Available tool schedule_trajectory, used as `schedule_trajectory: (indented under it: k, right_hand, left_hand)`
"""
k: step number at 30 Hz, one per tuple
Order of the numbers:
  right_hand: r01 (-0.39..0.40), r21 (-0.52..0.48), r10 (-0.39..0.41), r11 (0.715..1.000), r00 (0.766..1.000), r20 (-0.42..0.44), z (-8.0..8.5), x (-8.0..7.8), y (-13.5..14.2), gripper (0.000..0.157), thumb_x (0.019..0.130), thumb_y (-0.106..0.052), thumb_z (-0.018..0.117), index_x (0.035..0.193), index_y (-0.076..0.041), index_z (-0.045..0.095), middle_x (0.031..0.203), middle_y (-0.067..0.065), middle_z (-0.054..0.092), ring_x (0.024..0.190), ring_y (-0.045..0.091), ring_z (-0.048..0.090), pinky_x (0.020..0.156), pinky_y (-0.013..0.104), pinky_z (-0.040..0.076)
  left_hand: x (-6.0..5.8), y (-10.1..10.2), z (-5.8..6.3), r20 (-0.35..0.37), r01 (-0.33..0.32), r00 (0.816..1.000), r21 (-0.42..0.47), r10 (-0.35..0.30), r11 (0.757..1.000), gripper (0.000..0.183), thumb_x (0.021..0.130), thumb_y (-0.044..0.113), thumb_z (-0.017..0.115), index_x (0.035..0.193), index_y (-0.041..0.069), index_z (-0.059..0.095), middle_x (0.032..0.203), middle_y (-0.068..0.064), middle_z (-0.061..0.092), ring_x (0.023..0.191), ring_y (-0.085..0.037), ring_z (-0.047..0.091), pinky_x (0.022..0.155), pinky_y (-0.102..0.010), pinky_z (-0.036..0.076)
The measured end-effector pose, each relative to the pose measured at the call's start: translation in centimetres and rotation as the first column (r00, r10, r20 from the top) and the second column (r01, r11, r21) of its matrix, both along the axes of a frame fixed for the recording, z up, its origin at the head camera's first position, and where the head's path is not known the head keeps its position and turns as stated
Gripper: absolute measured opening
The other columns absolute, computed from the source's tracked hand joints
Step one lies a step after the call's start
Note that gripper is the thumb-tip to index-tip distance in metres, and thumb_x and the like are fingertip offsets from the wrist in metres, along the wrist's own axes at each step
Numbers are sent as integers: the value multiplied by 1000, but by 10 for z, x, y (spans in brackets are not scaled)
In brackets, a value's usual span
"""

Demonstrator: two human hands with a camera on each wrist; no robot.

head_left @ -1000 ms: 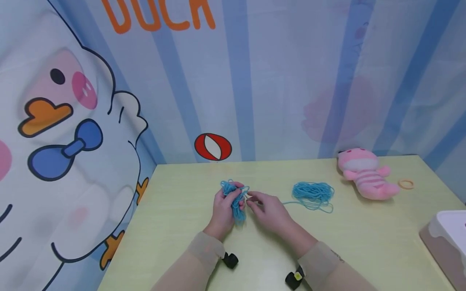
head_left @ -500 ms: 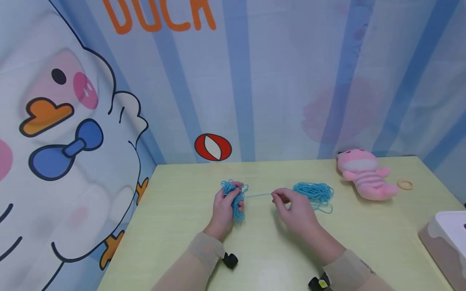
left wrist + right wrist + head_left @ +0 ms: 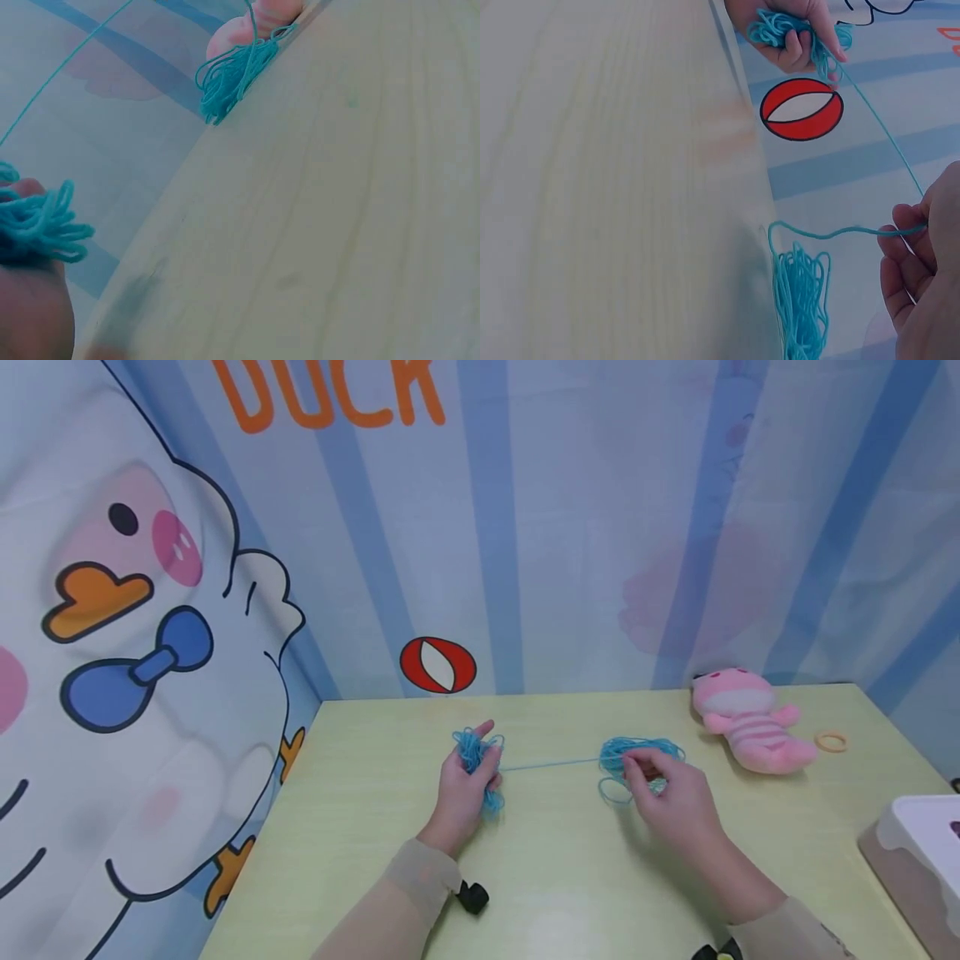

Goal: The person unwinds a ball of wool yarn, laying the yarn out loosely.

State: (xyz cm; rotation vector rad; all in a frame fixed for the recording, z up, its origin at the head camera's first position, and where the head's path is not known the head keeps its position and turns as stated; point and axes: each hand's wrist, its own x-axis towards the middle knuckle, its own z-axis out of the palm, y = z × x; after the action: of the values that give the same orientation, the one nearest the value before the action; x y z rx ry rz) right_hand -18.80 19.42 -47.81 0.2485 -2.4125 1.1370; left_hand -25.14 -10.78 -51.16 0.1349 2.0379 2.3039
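Note:
My left hand (image 3: 456,793) grips a bundle of blue yarn (image 3: 470,750), whose loops stick out above and below the thumb. From it a single taut yarn strand (image 3: 555,765) runs rightward to my right hand (image 3: 678,797), which pinches it between thumb and fingertips. Behind that hand, partly covered by it, a second looped heap of blue yarn (image 3: 613,750) lies on the table. In the right wrist view, a slack length of yarn (image 3: 840,231) links the pinching fingers (image 3: 907,259) with this heap (image 3: 802,300).
A pink striped plush toy (image 3: 753,727) lies at the table's back right, beside a small orange ring (image 3: 831,742). A white and brown box (image 3: 911,860) stands at the right edge. A printed curtain (image 3: 562,527) hangs behind the pale table (image 3: 360,777).
My right hand has moved right, away from the left, drawing the strand out to the heap. The left hand stays in place, its index finger now more extended.

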Motion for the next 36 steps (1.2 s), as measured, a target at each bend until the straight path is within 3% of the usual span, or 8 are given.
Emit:
schedule_trajectory:
  k: [6, 14, 17, 21, 27, 30, 32, 36]
  right_hand:
    - [40, 3, -40, 999, 999, 26, -1, 4, 25, 14, 104, -13, 74, 113, -5, 81, 93, 4, 80, 84, -10, 61, 64, 15, 50]
    - [104, 49, -109, 993, 987, 119, -7, 3, 53, 21, 107, -19, 71, 118, -3, 79, 96, 7, 80, 80, -9, 59, 72, 10, 49]
    - [132, 97, -147, 987, 974, 172, -11, 2, 62, 26, 109, -25, 68, 120, -4, 79, 99, 10, 80, 82, 2, 63, 71, 16, 51]
    - [150, 165, -189, 975, 947, 261, -14, 0, 71, 32, 109, -29, 65, 120, -3, 79, 106, 15, 81, 88, 21, 71, 74, 29, 54]
    - [90, 278, -197, 956, 901, 386, -13, -6, 77, 33, 106, -26, 65, 120, 0, 79, 110, 19, 80, 96, 35, 74, 83, 54, 59]
    - [69, 299, -194, 952, 890, 412, -13, -6, 72, 35, 104, -26, 64, 121, 3, 75, 115, 23, 75, 99, 38, 70, 86, 58, 58]
    - [92, 282, -199, 955, 904, 378, -13, -5, 64, 34, 103, -25, 64, 120, 4, 70, 116, 26, 69, 100, 38, 66, 85, 56, 56]
    - [116, 203, -155, 972, 969, 190, -10, -1, 32, 21, 100, -16, 70, 111, 2, 65, 111, 22, 62, 98, 35, 60, 84, 52, 53]
  left_hand:
    - [-1, 0, -2, -23, -43, 999, -30, 42, 999, 51, 108, 41, 71, 145, 6, 67, 88, 3, 54, 73, -15, 53, 70, -19, 50]
    - [-1, 0, -4, -13, -76, 997, 99, 78, 992, 48, 108, 39, 72, 136, 0, 65, 89, 3, 56, 72, -13, 50, 66, -18, 48]
    - [0, 0, -4, -36, -71, 996, 146, 77, 987, 38, 108, 31, 72, 131, 0, 65, 85, 3, 53, 68, -13, 48, 63, -19, 46]
    - [-1, 0, -4, -29, -86, 995, 141, 91, 986, 33, 107, 29, 74, 128, 5, 67, 84, 4, 55, 66, -13, 49, 62, -19, 46]
    - [-1, 0, -3, -18, -97, 995, 120, 99, 988, 37, 107, 33, 74, 130, 5, 67, 86, 4, 57, 65, -12, 50, 62, -19, 47]
    - [-1, 1, -3, -26, -87, 996, 124, 91, 988, 29, 107, 32, 74, 124, 10, 68, 83, 4, 55, 63, -12, 49, 61, -19, 45]
    - [-1, 1, -4, -29, -80, 996, 127, 84, 989, 26, 107, 32, 74, 123, 11, 68, 81, 4, 54, 62, -11, 48, 60, -19, 45]
    - [0, 2, -4, -19, -74, 997, 124, 77, 990, 26, 107, 32, 74, 123, 12, 68, 80, 4, 53, 63, -11, 48, 61, -19, 45]
